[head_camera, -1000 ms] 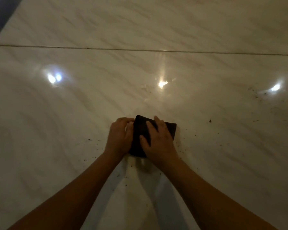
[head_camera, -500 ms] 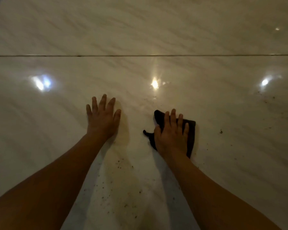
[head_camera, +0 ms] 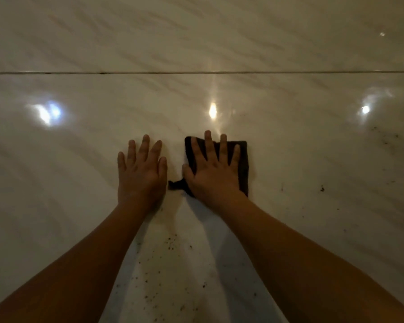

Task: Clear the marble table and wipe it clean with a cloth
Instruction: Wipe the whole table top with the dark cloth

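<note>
Wiping | right hand flat, fingers spread, pressing cloth | left hand flat on desk, empty | best: sweep evenly toward crumbs between the wrists

Both bare forearms reach in from the near side of the table and draw closer together toward the hands. The left hand lies flat, palm down, on the bare surface, its fingers straight and slightly spread and its thumb close along the palm. The right hand lies just beside it without touching it, also palm down. Its straight, fanned fingers press flat on the cloth, and its thumb rests at the cloth's left side. All fingertips point away from the person.
</note>
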